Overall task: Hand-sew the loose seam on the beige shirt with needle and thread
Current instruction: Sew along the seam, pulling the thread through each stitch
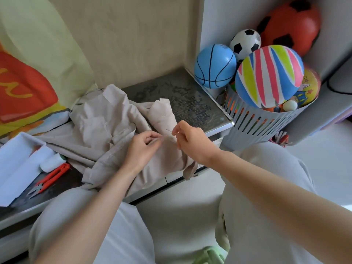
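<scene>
Beige cloth under both my hands: the beige shirt [106,130] lies crumpled across the dark table [190,100], one part bunched up toward the wall, its near edge spilling over the table's front rim toward my knees; my left hand [142,147] sits on the middle of the shirt, fingers curled, thumb and fingertips pinching a small fold of the fabric; my right hand [190,141] is just beside it on the right, thumb and forefinger nipped on the needle [169,131]; the needle's free end points up and to the left, over the shirt, into the gap between the two hands; whether its tip touches the cloth I cannot tell; the hands are close but apart, and the pinched fold reaches toward the needle.

Off to my left the shirt's edge runs up against a white box [17,159]; a white spool [52,162] lies just beside the box, and orange snips [51,177] lie next to the spool, blades toward the table's front edge; all three are well apart from my hands.

On the right, past the table's corner, a grey slatted basket [257,128] stands on the floor, heaped with balls: a blue basketball [215,66], a striped ball [269,76], a black-and-white football [245,42] and an orange-and-black ball [291,25] at the back.
</scene>
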Demonstrator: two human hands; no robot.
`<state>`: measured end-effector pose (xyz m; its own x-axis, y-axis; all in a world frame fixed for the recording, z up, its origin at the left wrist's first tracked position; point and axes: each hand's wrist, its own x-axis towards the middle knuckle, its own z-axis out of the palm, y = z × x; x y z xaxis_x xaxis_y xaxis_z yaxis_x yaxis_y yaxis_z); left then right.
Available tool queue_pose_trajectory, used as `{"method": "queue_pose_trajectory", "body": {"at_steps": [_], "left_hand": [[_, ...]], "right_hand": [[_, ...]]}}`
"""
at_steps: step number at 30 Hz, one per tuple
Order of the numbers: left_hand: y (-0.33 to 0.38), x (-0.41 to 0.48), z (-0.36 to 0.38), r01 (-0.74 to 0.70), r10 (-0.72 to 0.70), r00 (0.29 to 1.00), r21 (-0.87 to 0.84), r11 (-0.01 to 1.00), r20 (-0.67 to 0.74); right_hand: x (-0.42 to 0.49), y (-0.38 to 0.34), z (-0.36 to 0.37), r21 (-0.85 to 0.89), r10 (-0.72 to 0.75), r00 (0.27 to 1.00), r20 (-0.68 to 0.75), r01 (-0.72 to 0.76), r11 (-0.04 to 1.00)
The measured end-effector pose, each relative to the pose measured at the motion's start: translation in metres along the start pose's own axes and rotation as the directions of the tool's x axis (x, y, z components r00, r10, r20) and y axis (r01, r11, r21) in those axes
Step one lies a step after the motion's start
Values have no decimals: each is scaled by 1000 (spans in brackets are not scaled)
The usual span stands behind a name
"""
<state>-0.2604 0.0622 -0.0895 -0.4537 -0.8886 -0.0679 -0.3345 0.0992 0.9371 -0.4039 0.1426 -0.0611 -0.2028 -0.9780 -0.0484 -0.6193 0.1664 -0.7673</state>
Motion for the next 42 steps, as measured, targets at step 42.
{"method": "queue_pose_trajectory", "body": {"at_steps": [42], "left_hand": [[-10, -16, 4, -173, 187, 972, 110, 979, -140]], "right_hand": [[-11, -9, 27, 154, 83, 995, 64, -92, 984]]}}
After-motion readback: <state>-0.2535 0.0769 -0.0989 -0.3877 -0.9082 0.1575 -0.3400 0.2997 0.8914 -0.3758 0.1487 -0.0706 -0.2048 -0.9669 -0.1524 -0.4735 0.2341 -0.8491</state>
